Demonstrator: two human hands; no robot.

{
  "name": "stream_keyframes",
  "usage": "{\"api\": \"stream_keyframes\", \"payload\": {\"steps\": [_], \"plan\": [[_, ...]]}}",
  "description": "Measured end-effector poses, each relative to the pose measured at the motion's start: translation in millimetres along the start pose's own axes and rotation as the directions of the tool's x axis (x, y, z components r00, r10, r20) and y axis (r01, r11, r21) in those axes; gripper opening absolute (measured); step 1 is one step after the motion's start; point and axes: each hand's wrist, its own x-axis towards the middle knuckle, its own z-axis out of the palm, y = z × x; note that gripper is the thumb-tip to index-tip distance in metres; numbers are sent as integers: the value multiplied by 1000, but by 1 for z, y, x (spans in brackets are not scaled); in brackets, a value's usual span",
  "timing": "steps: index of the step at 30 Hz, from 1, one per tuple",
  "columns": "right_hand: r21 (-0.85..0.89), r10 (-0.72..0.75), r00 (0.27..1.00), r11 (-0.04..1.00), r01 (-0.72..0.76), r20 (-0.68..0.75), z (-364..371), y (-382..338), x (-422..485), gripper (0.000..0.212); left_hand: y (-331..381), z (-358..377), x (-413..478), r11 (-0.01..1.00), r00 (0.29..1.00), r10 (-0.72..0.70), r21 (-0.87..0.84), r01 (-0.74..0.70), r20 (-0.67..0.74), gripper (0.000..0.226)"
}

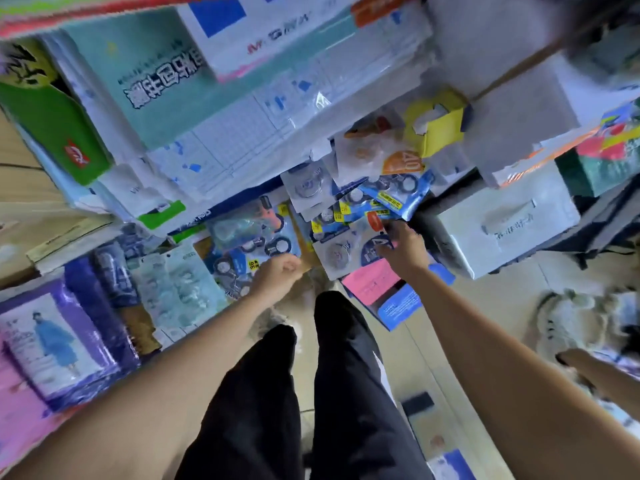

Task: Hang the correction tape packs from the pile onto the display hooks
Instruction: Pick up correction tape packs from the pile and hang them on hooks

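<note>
Motion blur softens the whole view. The pile of correction tape packs [349, 209] lies low among the shelving: flat glossy blister cards, blue and white, with round tape wheels under clear plastic. The right hand [403, 245] reaches into the pile with fingers extended, fingertips touching a white card pack [337, 252]; whether it grips the pack cannot be told. The left hand [277, 275] is curled into a loose fist just beside another blue pack [252, 233], with nothing seen in it. A yellow cardboard box [438, 128] with a torn opening sits above the pile. Black trouser legs [311, 393] stand below.
</note>
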Motion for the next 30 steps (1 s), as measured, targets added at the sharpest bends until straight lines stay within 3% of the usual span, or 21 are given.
{"api": "stream_keyframes", "payload": {"steps": [4,7,9,13,16,18,20,22,25,27,30], "plan": [[74,0,1000,997,0,-1,22,-5,10,9,10,11,19,998,995,67,-15,-68,-77,33],[153,-112,993,982,106,26,33,-11,1,6,14,15,25,975,965,220,47,-215,-144,58],[250,-175,980,957,148,89,38,-14,-7,8,14,14,30,949,945,310,98,-300,-105,69],[440,-176,970,894,85,168,41,-26,-18,11,-2,3,36,970,969,237,-74,-231,69,44],[565,-59,989,825,-27,133,38,-34,-13,13,-22,-9,29,958,982,183,-215,-187,-38,40],[536,55,997,844,-21,-47,31,-33,-2,12,-32,-19,19,937,975,93,-314,-154,-201,25],[478,213,942,876,-67,-258,22,-27,12,19,-44,-29,12,911,925,-44,-395,-118,-377,16],[502,323,860,860,-94,-394,15,-18,26,35,-53,-36,11,883,826,-195,-461,-87,-529,16],[541,414,836,823,-174,-361,14,-16,39,52,-62,-36,23,904,700,-279,-426,-40,-657,27],[563,448,847,794,-230,-286,16,-17,45,52,-61,-36,31,928,658,-301,-371,35,-690,34],[598,501,818,759,-259,-281,13,-15,54,49,-62,-37,39,947,586,-319,-268,176,-745,48]]}}
